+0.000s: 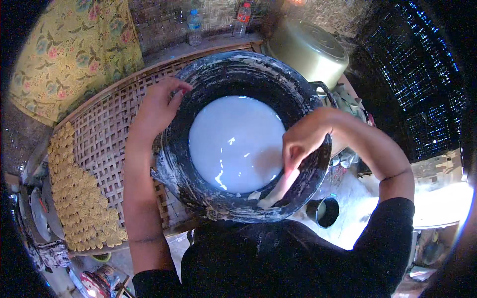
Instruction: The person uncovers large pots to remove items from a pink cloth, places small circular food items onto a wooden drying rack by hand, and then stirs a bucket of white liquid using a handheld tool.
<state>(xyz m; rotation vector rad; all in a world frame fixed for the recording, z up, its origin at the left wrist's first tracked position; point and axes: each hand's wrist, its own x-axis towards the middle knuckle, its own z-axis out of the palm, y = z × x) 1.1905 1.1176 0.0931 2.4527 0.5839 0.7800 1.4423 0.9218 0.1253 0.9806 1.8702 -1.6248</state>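
Note:
A large blackened pot (246, 59) with white smears on its wall stands before me, holding a milky white liquid (231, 138). My right hand (303, 136) reaches over the near right part of the pot. It grips a pale, flat scraper-like piece (277, 192), whose far end lies against the inner wall above the liquid. Its exact kind is unclear. At the upper left rim is my left hand (160, 100), with its fingers bent and the thumb below them. Whether it grasps the rim or only rests there is hidden.
Under the pot's left side lies a woven bamboo rack (108, 149), with many thin yellowish rounds (82, 201) spread along its left end. Two plastic bottles (194, 29) stand behind. A big upturned metal pot (309, 48) sits back right. Lower right is a dark cup (328, 212).

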